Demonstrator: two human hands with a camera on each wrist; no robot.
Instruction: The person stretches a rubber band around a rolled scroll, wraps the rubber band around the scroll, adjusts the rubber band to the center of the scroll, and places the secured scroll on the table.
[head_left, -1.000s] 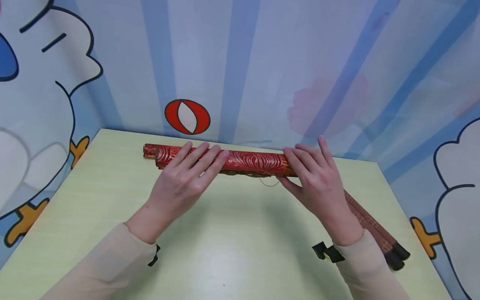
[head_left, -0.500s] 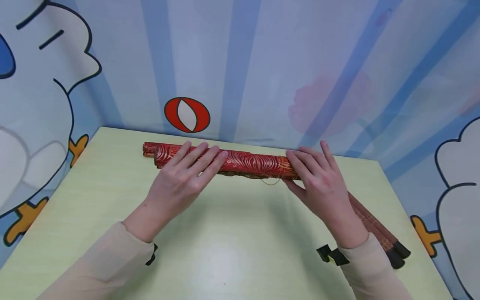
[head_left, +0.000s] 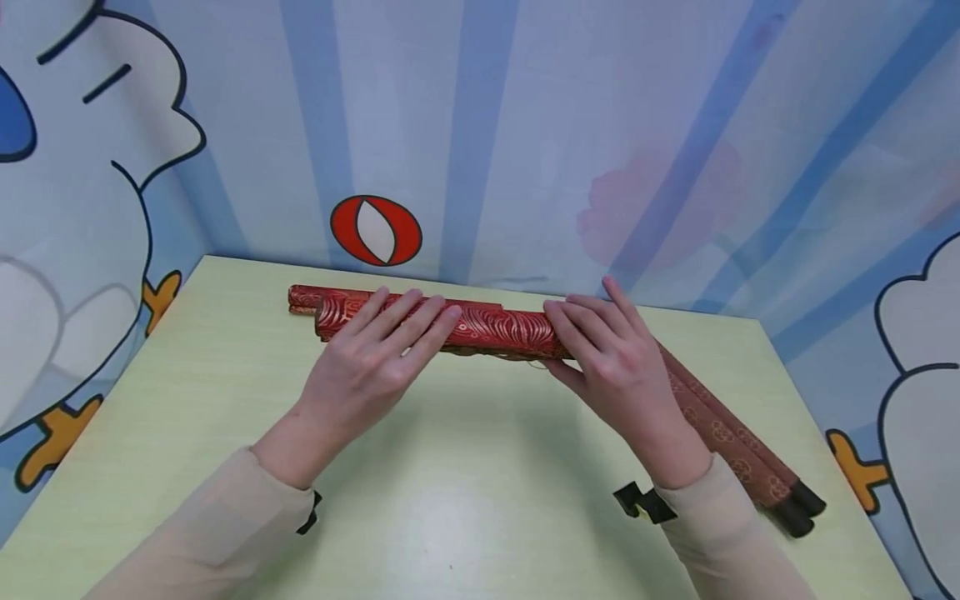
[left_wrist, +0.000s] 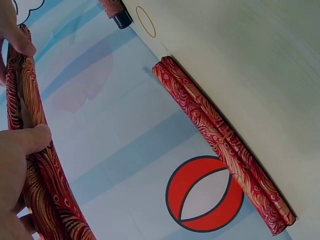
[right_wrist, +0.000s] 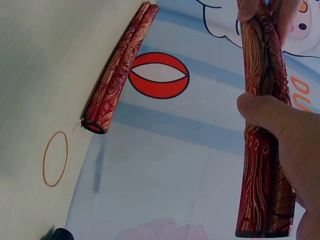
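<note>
Both hands hold a red patterned scroll (head_left: 498,329), rolled in from both sides, crosswise above the table. My left hand (head_left: 371,362) lies over its left part, fingers across the top; in the left wrist view the thumb (left_wrist: 35,139) presses its underside. Near the right end, my right hand (head_left: 618,367) grips with its fingers over the top and its thumb (right_wrist: 260,107) beneath, little finger raised. Behind it a second red scroll (head_left: 303,298) lies along the table's back edge, partly hidden in the head view and plain in both wrist views.
Brown patterned scrolls (head_left: 738,450) with black ends lie slanting at the table's right, partly behind the right forearm. A thin rubber band (right_wrist: 67,150) rests on the table (head_left: 465,500) near the second scroll. A printed blue backdrop (head_left: 510,150) rises behind the table.
My right hand has shifted a little to the left over the last half second, uncovering more of the brown scrolls. The left hand stays nearly where it was on the red scroll.
</note>
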